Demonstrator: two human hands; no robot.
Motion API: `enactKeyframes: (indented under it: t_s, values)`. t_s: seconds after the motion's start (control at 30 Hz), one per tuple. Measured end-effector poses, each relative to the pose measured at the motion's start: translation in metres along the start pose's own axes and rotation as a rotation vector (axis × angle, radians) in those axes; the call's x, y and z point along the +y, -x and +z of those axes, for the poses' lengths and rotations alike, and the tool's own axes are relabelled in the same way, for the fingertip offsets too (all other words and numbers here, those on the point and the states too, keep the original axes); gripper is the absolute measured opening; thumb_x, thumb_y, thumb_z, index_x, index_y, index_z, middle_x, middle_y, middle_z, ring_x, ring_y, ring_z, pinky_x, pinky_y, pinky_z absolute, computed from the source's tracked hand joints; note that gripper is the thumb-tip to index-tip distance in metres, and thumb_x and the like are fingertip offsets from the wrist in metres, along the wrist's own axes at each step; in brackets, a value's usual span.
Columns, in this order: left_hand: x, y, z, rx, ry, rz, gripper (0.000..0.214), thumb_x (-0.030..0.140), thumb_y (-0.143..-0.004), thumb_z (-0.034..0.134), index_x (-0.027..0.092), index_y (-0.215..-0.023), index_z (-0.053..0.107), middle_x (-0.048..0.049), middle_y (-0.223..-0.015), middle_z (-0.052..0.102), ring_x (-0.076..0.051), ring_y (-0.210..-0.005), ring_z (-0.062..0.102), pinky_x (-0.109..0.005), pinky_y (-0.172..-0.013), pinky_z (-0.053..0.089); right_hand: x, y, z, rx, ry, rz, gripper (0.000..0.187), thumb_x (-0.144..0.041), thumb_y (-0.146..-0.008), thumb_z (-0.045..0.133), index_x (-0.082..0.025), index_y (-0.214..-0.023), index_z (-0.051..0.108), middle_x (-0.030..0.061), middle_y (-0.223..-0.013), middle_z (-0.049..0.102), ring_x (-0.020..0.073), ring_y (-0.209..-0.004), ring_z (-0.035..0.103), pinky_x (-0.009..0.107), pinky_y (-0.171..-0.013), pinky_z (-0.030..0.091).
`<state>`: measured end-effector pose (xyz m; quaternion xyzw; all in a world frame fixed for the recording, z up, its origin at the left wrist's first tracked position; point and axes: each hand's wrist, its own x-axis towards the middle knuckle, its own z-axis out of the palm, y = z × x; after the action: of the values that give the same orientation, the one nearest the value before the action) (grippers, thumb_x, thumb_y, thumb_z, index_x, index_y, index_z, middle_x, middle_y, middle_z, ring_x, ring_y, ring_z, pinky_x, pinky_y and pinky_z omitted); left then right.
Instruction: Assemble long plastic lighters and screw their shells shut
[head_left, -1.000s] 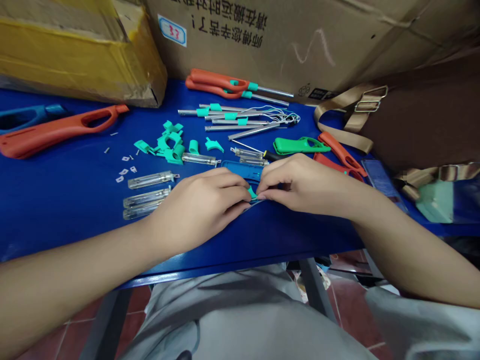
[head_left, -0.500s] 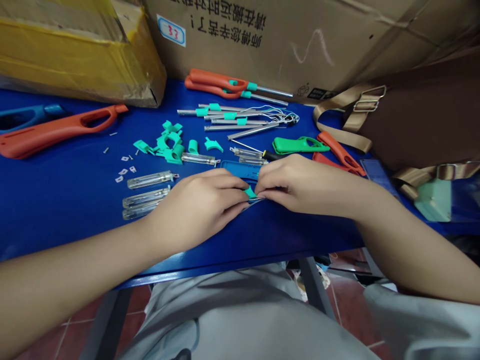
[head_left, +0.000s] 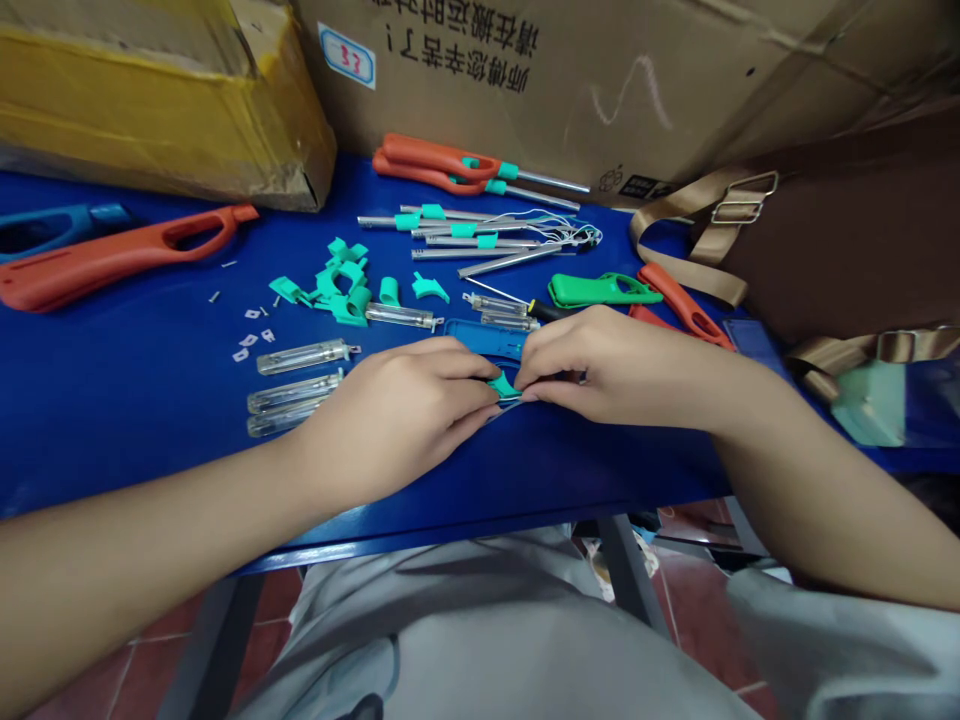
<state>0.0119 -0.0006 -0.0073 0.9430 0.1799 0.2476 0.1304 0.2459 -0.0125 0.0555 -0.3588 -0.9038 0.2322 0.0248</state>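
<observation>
Bare hands and forearms above grey clothing

The left hand (head_left: 397, 415) and right hand (head_left: 622, 370) are bare, with both forearms uncovered out to the picture's edges. Light grey, softly creased cloth (head_left: 487, 640) covers the lap and knees.

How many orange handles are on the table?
5 orange handles: one far left, two together at the back, two just beyond the right hand. The hands may hide more.
</observation>
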Motion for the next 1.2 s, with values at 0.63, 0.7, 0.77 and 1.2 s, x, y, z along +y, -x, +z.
enactKeyframes:
  t_s: [0.63,0.7,0.77,1.2]
  values:
    - [0.001,0.002,0.001,0.018,-0.077,0.016,0.022,0.024,-0.102,0.054,0.025,-0.112,0.074,-0.0011,-0.118,0.074,-0.022,-0.097,0.07,-0.036,-0.082,0.057,0.004,0.042,0.031,0.362,-0.114,0.186,0.009,-0.018,-0.093,0.066,-0.021,-0.099,0.071,0.005,-0.1,0.066,0.0169,-0.091,0.064,0.03,-0.08,0.051]
    - [0.0,0.002,0.002,0.024,-0.083,0.03,0.023,0.024,-0.102,0.054,0.024,-0.112,0.074,-0.0017,-0.118,0.075,-0.024,-0.099,0.07,-0.037,-0.085,0.058,0.005,0.042,0.037,0.391,-0.099,0.189,0.008,-0.019,-0.094,0.065,-0.021,-0.099,0.071,0.0053,-0.1,0.066,0.0176,-0.091,0.064,0.031,-0.078,0.052]
    - [0.0,0.002,0.001,0.034,-0.077,0.045,0.023,0.024,-0.102,0.054,0.023,-0.113,0.074,-0.0025,-0.118,0.076,-0.024,-0.102,0.07,-0.038,-0.088,0.058,0.005,0.04,0.041,0.402,-0.097,0.192,0.007,-0.02,-0.095,0.065,-0.022,-0.099,0.07,0.0055,-0.1,0.067,0.0179,-0.09,0.064,0.031,-0.076,0.052]
    - [0.002,0.002,0.0,0.022,-0.081,0.073,0.027,0.025,-0.104,0.05,0.021,-0.112,0.076,-0.0037,-0.117,0.077,-0.025,-0.102,0.071,-0.04,-0.089,0.061,0.006,0.029,0.04,0.394,-0.274,0.189,0.008,-0.015,-0.09,0.069,-0.019,-0.088,0.075,0.0029,-0.09,0.067,0.0136,-0.08,0.062,0.027,-0.074,0.05]
